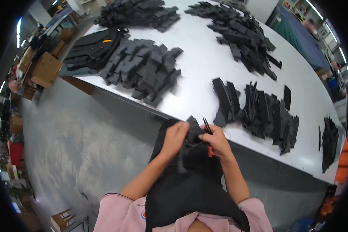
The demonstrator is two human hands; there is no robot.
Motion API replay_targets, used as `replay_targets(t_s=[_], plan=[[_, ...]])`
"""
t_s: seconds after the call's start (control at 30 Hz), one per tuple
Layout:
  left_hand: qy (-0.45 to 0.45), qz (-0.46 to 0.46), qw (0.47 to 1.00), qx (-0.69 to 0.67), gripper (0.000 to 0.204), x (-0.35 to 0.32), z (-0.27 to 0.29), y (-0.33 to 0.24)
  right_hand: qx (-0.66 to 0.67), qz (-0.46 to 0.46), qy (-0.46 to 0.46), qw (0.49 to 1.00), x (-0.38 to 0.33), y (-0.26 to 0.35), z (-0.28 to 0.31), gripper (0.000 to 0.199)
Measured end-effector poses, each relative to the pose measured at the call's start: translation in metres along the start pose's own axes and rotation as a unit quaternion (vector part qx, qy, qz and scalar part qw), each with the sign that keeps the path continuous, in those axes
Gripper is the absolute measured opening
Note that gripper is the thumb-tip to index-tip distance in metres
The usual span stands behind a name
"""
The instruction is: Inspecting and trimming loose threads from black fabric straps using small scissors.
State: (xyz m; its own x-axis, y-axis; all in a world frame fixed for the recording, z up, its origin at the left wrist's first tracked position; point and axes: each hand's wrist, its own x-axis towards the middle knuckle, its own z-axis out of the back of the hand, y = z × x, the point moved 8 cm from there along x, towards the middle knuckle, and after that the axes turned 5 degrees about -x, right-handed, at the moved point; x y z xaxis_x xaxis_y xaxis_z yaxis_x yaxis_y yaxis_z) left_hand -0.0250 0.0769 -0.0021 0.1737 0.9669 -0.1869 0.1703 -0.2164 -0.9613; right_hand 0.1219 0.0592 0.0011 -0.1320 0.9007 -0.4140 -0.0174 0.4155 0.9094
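Observation:
My left hand (175, 137) is closed, its fingers pinching one side of a small piece of black fabric (193, 128) in front of my black apron (189, 189). My right hand (217, 141) is closed round a pair of scissors with orange handles (210, 151). The dark blades point up past the fingers, and the thumb and fingertips also rest at the fabric's right side. A thin dark strip (181, 164) dangles below the piece, blurred. Both hands are just off the near edge of the white table (193, 87).
Black fabric pieces lie in heaps: at the left (141, 69), far right (243, 38) and near right (265, 112). A smaller bundle (330, 143) lies at the right end. Folded dark garments (92, 50) are stacked at the table's left edge. A cardboard box (46, 69) stands beyond.

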Motion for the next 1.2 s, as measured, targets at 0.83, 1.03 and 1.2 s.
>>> replay_targets(t_s=[0.83,1.03,1.2], plan=[[0.034,0.028,0.995,0.089,0.055,0.003,0.004,-0.013,-0.5,0.357,-0.064,0.786,-0.062,0.101,-0.027,0.029],[0.032,0.047,0.995,0.078,0.055,0.0,0.003,-0.014,-0.484,0.385,-0.103,0.779,-0.066,0.093,-0.03,0.03],[0.034,0.055,0.995,0.071,0.055,-0.001,0.003,-0.016,-0.398,0.357,-0.115,0.837,-0.062,0.089,-0.022,0.025]])
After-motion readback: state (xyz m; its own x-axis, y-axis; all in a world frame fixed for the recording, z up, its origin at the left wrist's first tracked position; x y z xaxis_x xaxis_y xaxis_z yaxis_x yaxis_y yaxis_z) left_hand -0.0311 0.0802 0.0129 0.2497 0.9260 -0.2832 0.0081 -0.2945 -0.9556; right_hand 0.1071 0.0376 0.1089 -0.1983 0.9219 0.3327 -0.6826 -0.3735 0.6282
